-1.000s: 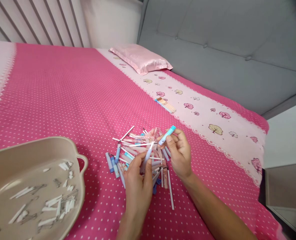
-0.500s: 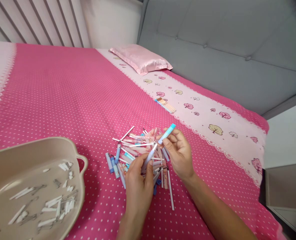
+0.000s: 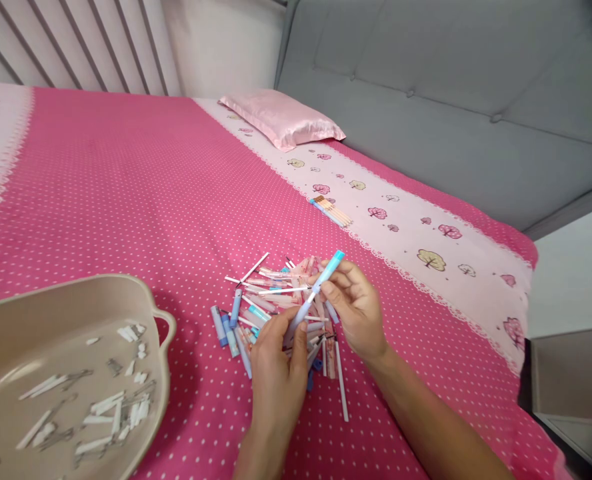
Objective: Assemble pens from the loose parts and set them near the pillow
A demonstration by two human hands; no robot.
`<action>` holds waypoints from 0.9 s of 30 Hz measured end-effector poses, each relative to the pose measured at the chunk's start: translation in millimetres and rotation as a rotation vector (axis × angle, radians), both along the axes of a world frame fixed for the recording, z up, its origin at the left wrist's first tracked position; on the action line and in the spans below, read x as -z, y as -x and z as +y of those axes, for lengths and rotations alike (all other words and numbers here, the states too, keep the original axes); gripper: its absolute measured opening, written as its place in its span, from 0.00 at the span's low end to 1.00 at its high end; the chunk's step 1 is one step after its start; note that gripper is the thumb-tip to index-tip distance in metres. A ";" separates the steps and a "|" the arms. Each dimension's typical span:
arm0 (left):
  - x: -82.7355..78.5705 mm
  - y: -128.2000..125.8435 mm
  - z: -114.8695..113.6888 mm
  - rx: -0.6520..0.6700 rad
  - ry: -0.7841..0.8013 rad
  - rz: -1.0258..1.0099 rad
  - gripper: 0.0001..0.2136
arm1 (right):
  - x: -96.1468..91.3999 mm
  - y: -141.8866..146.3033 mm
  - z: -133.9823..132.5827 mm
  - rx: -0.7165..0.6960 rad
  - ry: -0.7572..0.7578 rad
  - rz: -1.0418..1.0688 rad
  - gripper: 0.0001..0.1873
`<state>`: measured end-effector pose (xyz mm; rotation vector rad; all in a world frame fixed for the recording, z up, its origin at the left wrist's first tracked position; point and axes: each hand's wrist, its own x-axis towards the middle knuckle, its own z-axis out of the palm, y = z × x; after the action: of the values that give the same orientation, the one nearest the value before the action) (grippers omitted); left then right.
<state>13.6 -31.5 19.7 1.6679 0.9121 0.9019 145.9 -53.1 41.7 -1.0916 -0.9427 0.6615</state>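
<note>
My left hand [image 3: 279, 353] pinches a lavender pen barrel [image 3: 300, 315] between thumb and fingers. A short white section [image 3: 313, 296] sticks up out of it. My right hand [image 3: 360, 307] grips a blue pen barrel [image 3: 329, 270] with a turquoise end, slanting up to the right. Its lower end sits at the tip of the white section, in line with the lavender part; how deep they fit cannot be seen. Under and around both hands lies a pile of loose pen parts: pink pieces [image 3: 306, 268], blue and lavender tubes [image 3: 235, 308], and thin white refills [image 3: 342, 380].
To the left stands a beige basin [image 3: 160, 360] holding small white pieces and metal clips or springs. Several pens [image 3: 332, 211] lie in a row farther up the pink dotted bedspread [image 3: 141, 180]. A pink pillow [image 3: 286, 120] rests near the grey headboard [image 3: 426, 87].
My right hand has brought the blue barrel slightly left and down, and it now lines up with the white section of the lavender barrel. My left hand is nearly still.
</note>
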 end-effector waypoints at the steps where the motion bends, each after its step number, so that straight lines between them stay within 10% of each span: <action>1: -0.1 0.0 0.0 -0.003 0.000 -0.002 0.12 | -0.1 0.1 -0.1 -0.001 0.007 -0.004 0.09; 27: -2.3 -0.6 -1.5 -0.019 0.013 -0.019 0.12 | -5.6 3.5 -2.6 -0.053 0.073 -0.020 0.09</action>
<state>14.2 -33.0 21.9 1.6401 0.9200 0.9213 142.4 -55.8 47.3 -1.1430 -0.9736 0.7341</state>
